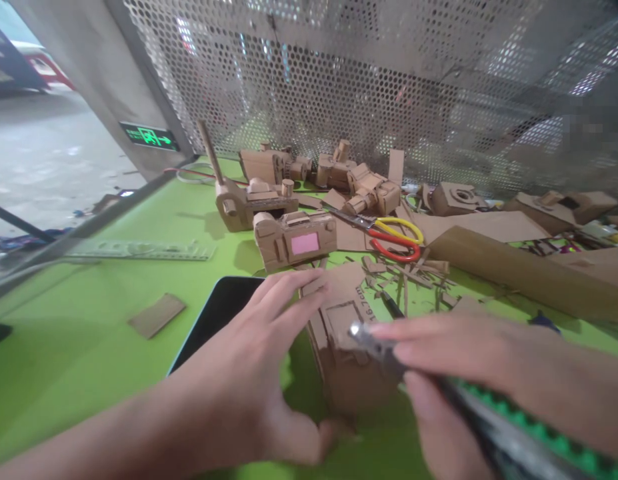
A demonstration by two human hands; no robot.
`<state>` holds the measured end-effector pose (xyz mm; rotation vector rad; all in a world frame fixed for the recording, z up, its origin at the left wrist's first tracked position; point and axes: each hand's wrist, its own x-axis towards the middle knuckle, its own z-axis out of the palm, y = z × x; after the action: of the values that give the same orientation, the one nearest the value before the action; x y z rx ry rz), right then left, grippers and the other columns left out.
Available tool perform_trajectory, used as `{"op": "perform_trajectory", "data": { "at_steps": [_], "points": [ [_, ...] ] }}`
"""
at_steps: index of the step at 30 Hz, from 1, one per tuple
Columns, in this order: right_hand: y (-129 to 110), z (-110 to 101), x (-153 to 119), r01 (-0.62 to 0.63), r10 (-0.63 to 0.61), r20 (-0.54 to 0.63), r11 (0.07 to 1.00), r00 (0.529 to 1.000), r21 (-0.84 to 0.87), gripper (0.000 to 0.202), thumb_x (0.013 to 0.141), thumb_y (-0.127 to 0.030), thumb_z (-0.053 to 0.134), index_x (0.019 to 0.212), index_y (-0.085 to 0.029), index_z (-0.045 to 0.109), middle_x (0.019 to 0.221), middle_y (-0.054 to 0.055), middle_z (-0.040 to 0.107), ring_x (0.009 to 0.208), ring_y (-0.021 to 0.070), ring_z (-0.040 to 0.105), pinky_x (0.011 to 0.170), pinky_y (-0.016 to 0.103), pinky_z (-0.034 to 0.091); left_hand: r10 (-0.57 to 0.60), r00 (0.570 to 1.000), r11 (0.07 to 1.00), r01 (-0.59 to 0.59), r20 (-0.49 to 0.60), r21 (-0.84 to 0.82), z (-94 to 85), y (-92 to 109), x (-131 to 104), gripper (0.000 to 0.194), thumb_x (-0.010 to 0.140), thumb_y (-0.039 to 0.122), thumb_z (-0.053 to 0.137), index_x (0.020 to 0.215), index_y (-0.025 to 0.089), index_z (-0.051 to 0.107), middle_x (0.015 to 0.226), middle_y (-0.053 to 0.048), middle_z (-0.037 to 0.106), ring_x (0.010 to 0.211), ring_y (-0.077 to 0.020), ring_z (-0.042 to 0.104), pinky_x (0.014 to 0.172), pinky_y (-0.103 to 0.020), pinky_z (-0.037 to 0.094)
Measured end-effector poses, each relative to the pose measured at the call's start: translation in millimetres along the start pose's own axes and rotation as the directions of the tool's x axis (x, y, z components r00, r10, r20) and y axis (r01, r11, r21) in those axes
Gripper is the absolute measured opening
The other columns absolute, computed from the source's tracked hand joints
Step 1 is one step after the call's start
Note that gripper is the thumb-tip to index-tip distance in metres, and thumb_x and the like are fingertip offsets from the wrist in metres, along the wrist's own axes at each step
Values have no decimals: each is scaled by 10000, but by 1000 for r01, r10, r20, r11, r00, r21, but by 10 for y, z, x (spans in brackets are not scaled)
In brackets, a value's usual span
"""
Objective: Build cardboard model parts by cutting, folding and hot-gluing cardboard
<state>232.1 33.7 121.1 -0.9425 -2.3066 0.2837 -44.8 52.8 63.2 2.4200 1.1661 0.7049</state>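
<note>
My left hand (269, 340) steadies a cardboard piece (349, 380), its fingertips on the far left edge and its thumb bent round near the front. Raised cardboard strips form a frame on the piece, and "16.7cm" is written on its flat part. My right hand (453, 360), blurred by motion, grips a utility knife (509, 433) with a green toothed edge. The metal tip of the knife is over the raised frame; whether it touches the cardboard I cannot tell. Under my left wrist lies a dark-screened phone or tablet (213, 317), partly covered.
Beyond my hands stands a cardboard camera model (295, 240) with a pink screen, with several more models behind. Scissors (396, 237) with red and yellow handles lie among cardboard scraps (419, 273). A clear ruler (143, 249) is at left. A perforated metal panel (339, 73) rises behind the green table (103, 380).
</note>
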Motion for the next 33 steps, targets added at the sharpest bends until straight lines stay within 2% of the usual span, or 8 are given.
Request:
{"op": "perform_trajectory", "data": {
  "at_steps": [5,8,9,12,16,24,29,33],
  "points": [
    [99,-135,166,-212,182,-262,973,948,-94,54,1002,-326,780,1045,-339,810,1100,24,934,936,302,914,845,369,755,79,996,996,-80,41,41,-17,-107,-140,1296,746,534,944,1817,236,277,1885,-249,350,1672,-577,433,1293,-750,496],
    [197,-49,219,-198,167,-336,978,927,-61,49,993,-349,788,975,-321,824,1023,10,938,864,266,902,766,339,722,163,983,985,-168,87,51,-19,-140,-230,1427,780,584,917,1859,324,21,1934,-224,234,1707,-570,361,1275,-775,483],
    [233,-17,228,-181,153,-350,982,924,-50,45,983,-338,800,959,-312,829,999,2,938,847,252,900,746,320,711,109,985,991,-118,133,65,-22,-144,-246,1457,772,616,941,1865,339,19,1942,-214,209,1713,-570,343,1277,-767,477],
    [319,37,242,-146,122,-339,988,933,-46,19,962,-289,831,944,-293,834,984,-29,937,825,206,893,756,261,696,-34,980,996,17,194,92,-48,-139,-244,1495,744,731,968,1868,410,37,1969,-157,115,1717,-569,332,1271,-753,477],
    [366,26,251,-134,117,-286,990,951,-40,39,971,-261,839,975,-298,831,1030,-54,939,826,171,890,798,220,687,-66,972,997,54,227,59,-94,-121,-189,1352,793,764,924,1857,470,143,1977,-95,104,1708,-568,360,1248,-782,488],
    [397,50,224,-86,79,-247,996,966,-20,39,1010,-272,809,1024,-307,800,1073,-56,941,788,151,890,810,216,687,37,965,999,-34,260,-15,-129,-135,-117,1321,794,635,963,1847,332,225,1939,-195,236,1700,-542,400,1276,-745,487],
    [455,110,234,-14,-3,-247,997,969,-71,43,1036,-239,764,1034,-280,776,1071,-2,942,955,194,920,867,233,694,205,954,978,-190,220,-83,-162,-113,-174,1353,836,502,964,1847,400,71,1929,-159,296,1719,-473,392,1305,-681,493],
    [500,139,247,72,-100,-215,988,971,-134,128,1007,-160,752,1068,-273,752,1077,32,942,940,233,927,826,274,722,186,968,981,-173,166,-89,-152,-73,-206,1324,796,366,958,1837,425,142,1936,-127,288,1679,-461,477,1304,-633,520]
  ]
}}
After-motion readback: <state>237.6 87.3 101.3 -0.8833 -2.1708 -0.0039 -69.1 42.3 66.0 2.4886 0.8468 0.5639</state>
